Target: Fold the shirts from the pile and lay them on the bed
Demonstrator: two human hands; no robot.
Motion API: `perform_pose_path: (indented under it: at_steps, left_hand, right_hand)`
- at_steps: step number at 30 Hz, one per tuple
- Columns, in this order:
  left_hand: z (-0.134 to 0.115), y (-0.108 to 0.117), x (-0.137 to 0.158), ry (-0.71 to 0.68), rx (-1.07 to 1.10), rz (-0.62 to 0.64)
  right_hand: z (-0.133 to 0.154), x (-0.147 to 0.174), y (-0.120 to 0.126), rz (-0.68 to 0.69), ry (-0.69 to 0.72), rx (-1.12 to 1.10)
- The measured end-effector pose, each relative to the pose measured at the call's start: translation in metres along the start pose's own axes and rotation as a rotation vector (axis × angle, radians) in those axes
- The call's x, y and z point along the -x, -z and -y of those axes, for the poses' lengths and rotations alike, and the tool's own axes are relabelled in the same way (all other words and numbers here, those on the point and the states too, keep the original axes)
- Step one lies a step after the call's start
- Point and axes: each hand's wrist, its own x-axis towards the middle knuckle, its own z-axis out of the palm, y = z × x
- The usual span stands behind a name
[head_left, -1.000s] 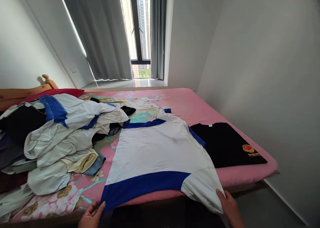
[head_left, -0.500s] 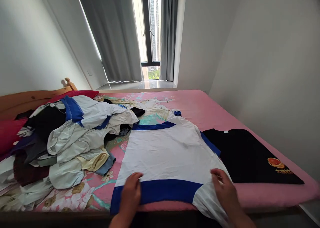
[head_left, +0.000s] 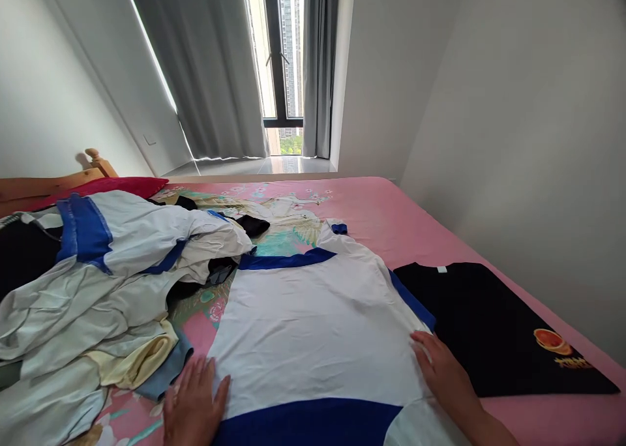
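Left hand (head_left: 193, 407), right hand (head_left: 440, 371) flat, fingers spread.

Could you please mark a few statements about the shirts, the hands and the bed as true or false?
1. The white and blue shirt lies spread flat on the bed. True.
2. The left hand holds the shirt up in the air. False: it rests flat at the shirt's left edge.
3. The black shirt lies left of the white one. False: it lies to its right.
4. The right hand rests at the shirt's right edge. True.
5. The clothes pile lies at the left. True.
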Motion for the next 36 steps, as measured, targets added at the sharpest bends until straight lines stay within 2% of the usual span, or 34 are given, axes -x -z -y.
perform_pose_path:
  at_steps: [2,4,6,7,9,11,12,13,15,17,19,20,22,24,25,27,29,31,32,33,36]
  left_hand:
    - [-0.032,0.003,-0.009,-0.195,0.112,-0.005]
    - [-0.078,0.009,-0.018,-0.400,0.247,0.054]
    - [-0.111,0.013,-0.027,-0.439,0.299,0.114]
    - [-0.118,0.013,-0.031,-0.407,0.294,0.147]
    - [-0.113,0.009,-0.037,-0.318,0.256,0.200]
    - [-0.100,0.004,-0.041,-0.262,0.221,0.220]
    - [-0.097,0.003,-0.043,-0.252,0.212,0.218]
    - [-0.098,0.003,-0.044,-0.256,0.212,0.208]
    - [-0.111,0.005,-0.049,-0.320,0.249,0.185]
    - [-0.129,0.007,-0.059,-0.461,0.327,0.174]
    - [-0.130,0.004,-0.075,-0.549,0.361,0.219]
    - [-0.121,0.002,-0.085,-0.527,0.343,0.249]
    - [-0.087,-0.005,-0.106,-0.355,0.250,0.270]
    - [-0.049,-0.011,-0.124,-0.076,0.148,0.152]
    - [-0.036,-0.012,-0.130,-0.008,0.110,0.090]
    - [-0.030,-0.014,-0.138,-0.086,0.092,0.033]
    - [-0.047,-0.015,-0.144,-0.338,0.153,0.089]
    - [-0.068,-0.019,-0.153,-0.490,0.212,0.180]
    - [-0.073,-0.023,-0.161,-0.484,0.218,0.202]
    - [-0.074,-0.028,-0.171,-0.418,0.204,0.197]
    - [-0.054,-0.044,-0.207,-0.144,0.125,0.103]
  right_hand:
    - [0.031,-0.017,-0.008,-0.052,0.164,-0.024]
    - [0.061,-0.036,-0.023,0.012,0.401,0.009]
    - [0.072,-0.055,-0.037,0.151,0.551,0.090]
    - [0.069,-0.064,-0.042,0.206,0.530,0.146]
    - [0.050,-0.079,-0.045,0.233,0.313,0.271]
    - [0.033,-0.089,-0.041,0.162,0.064,0.369]
    - [0.031,-0.092,-0.039,0.114,0.015,0.391]
    - [0.034,-0.095,-0.038,0.070,0.025,0.392]
    - [0.052,-0.098,-0.039,0.028,0.171,0.343]
    - [0.073,-0.102,-0.046,0.099,0.374,0.265]
    - [0.079,-0.111,-0.052,0.246,0.440,0.232]
    - [0.075,-0.117,-0.054,0.297,0.391,0.244]
    - [0.057,-0.130,-0.053,0.292,0.179,0.316]
    - [0.042,-0.141,-0.048,0.174,0.010,0.376]
    - [0.041,-0.144,-0.046,0.113,0.009,0.377]
    - [0.052,-0.147,-0.045,0.061,0.151,0.311]
    - [0.073,-0.151,-0.052,0.132,0.334,0.247]
    - [0.085,-0.164,-0.061,0.233,0.331,0.291]
    - [0.083,-0.176,-0.064,0.259,0.264,0.341]
    - [0.077,-0.190,-0.066,0.263,0.181,0.393]
    - [0.043,-0.235,-0.062,0.220,-0.007,0.476]
